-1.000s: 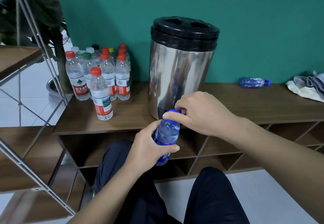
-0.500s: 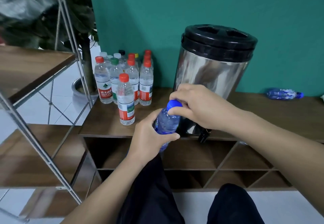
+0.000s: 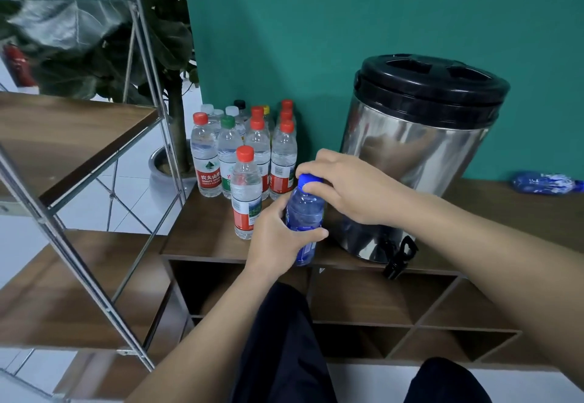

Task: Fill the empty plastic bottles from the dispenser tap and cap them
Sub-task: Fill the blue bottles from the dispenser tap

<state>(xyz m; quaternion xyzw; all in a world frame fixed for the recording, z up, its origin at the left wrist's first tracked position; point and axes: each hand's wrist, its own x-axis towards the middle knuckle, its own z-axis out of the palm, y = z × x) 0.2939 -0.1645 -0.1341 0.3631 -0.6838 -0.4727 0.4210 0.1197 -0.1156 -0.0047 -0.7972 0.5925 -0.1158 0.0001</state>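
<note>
— Blue bottle (image 3: 304, 213) sat where? Why two hands?
— Above shelf edge (image 3: 205, 241), beside dispenser (image 3: 417, 162). Left hand (image 3: 278, 241) wrapped its body to brace it; right hand (image 3: 344, 188) fingers pinched blue cap (image 3: 309, 179), presumably tightening.

The left hand (image 3: 278, 238) hides the blue bottle's (image 3: 305, 210) middle; the right hand (image 3: 350, 188) covers part of its cap (image 3: 308, 179). The lying bottle (image 3: 545, 184) is blurred and cut by the right edge.

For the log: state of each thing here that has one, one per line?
blue bottle: upright, held, blue cap on
left hand: grips bottle body
right hand: pinches cap
dispenser: lid on
tap: not running
standing bottles: capped
far bottle: lying down
</note>
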